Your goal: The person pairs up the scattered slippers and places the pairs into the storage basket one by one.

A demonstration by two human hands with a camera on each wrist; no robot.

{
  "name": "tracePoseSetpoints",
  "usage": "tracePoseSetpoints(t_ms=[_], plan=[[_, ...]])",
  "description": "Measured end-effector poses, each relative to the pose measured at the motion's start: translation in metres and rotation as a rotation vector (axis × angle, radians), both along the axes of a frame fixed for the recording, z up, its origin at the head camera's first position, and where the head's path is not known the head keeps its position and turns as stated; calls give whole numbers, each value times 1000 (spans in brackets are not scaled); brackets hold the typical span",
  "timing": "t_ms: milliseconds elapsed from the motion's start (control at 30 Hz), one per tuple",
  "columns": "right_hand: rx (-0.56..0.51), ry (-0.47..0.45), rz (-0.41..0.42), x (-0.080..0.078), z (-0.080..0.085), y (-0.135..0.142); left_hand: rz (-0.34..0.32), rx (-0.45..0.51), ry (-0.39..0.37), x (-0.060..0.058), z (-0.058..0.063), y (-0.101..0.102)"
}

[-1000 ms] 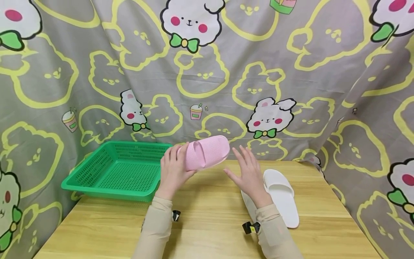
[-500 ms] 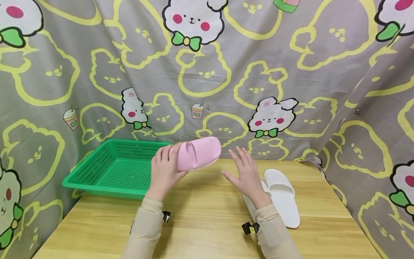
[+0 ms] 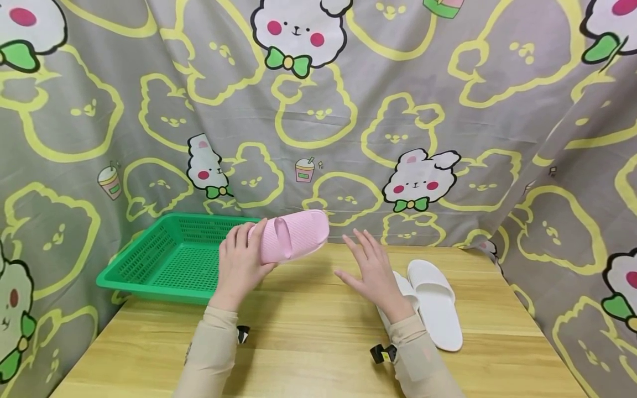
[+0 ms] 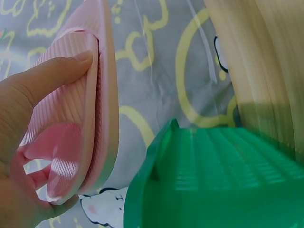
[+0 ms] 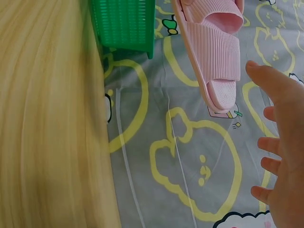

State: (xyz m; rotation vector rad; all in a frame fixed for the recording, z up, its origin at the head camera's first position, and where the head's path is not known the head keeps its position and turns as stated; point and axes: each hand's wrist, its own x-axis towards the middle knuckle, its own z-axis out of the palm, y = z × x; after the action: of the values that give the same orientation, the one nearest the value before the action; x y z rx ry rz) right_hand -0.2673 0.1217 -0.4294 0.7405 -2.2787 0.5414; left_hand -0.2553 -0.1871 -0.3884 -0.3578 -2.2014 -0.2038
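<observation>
In the head view my left hand (image 3: 239, 268) grips a pink ridged slipper (image 3: 293, 235) in the air, over the right end of a green basket (image 3: 149, 291). The thumb presses on its strap, and the fingers lie round the other side in the left wrist view, where pink layers (image 4: 108, 118) sit close together. Whether it is one slipper or two stacked, I cannot tell. To the right, my right hand (image 3: 372, 273) hovers with fingers spread, apart from the pink slipper. Beneath and beside it lies a white slipper (image 3: 405, 284), partly hidden, with another white slipper (image 3: 440, 315) alongside.
Wooden table top (image 3: 298, 342) extends under both arms. A patterned grey curtain (image 3: 323, 121) hangs behind and along both sides. The slatted basket stands at the back left; its right side is hidden by my left hand and the slipper. Black wrist gear (image 3: 383, 352) shows by the right sleeve.
My left hand has moved left, carrying the pink slipper away from the right hand toward the basket. The right hand has shifted slightly left, fingers still spread. The white slippers stay put.
</observation>
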Motion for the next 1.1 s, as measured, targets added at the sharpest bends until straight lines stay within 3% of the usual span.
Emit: tracePoseSetpoints(t_ms=[333, 700, 1100], plan=[[37, -2, 47, 1, -3, -10, 19, -36, 53, 4, 4, -21], [82, -39, 52, 5, -3, -16, 56, -43, 48, 11, 5, -45], [110, -65, 72, 9, -2, -22, 81, -59, 61, 17, 14, -64]])
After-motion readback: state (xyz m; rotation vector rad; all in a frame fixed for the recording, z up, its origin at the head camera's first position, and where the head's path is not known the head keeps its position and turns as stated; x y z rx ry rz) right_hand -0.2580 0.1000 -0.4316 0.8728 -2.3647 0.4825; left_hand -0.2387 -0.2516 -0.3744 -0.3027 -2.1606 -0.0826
